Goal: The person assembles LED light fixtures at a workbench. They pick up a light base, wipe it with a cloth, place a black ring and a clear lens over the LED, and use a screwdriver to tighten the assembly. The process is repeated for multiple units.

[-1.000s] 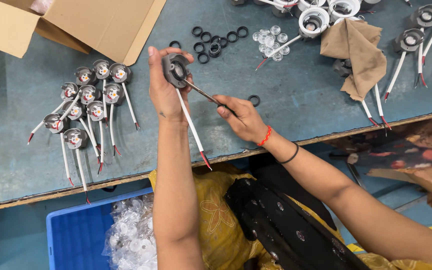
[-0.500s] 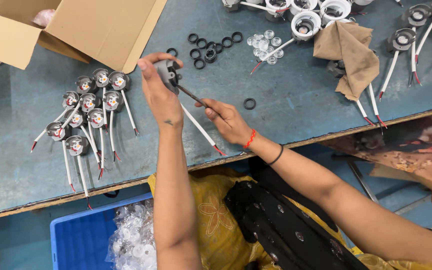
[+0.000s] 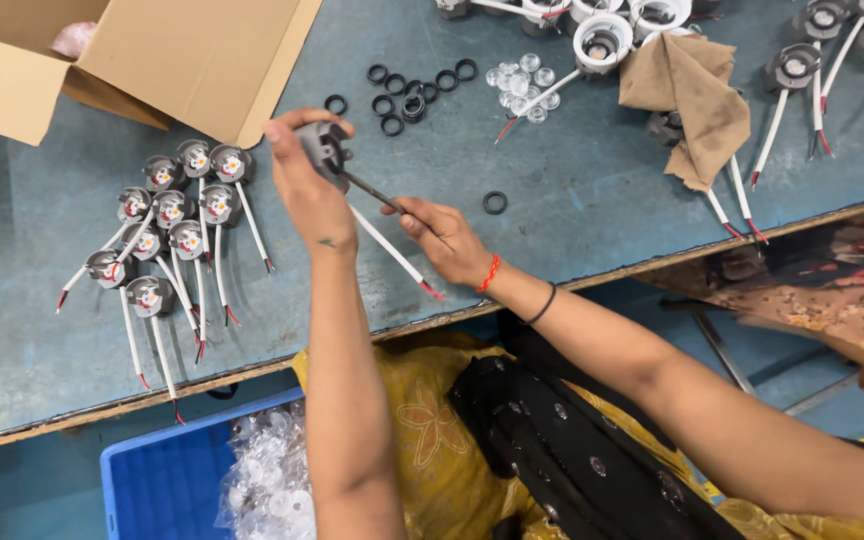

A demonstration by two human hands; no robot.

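Note:
My left hand [image 3: 307,190] grips a small dark grey lamp holder [image 3: 322,147] above the blue-grey table [image 3: 572,200]; its white wires with red tips [image 3: 392,252] trail down to the right. My right hand [image 3: 442,235] holds a thin dark screwdriver [image 3: 372,190] whose tip is pressed into the holder. Just left lies a cluster of several finished holders with white wires [image 3: 167,225].
An open cardboard box [image 3: 182,55] sits at the top left. Black rubber rings [image 3: 407,90] and clear lenses [image 3: 522,80] lie beyond my hands, a brown cloth [image 3: 692,95] and more wired holders [image 3: 822,70] at the right. A blue bin of clear parts [image 3: 182,485] stands below the table edge.
Both hands, with the holder and screwdriver, have shifted slightly left and away from me in the view. The screwdriver stays in the holder.

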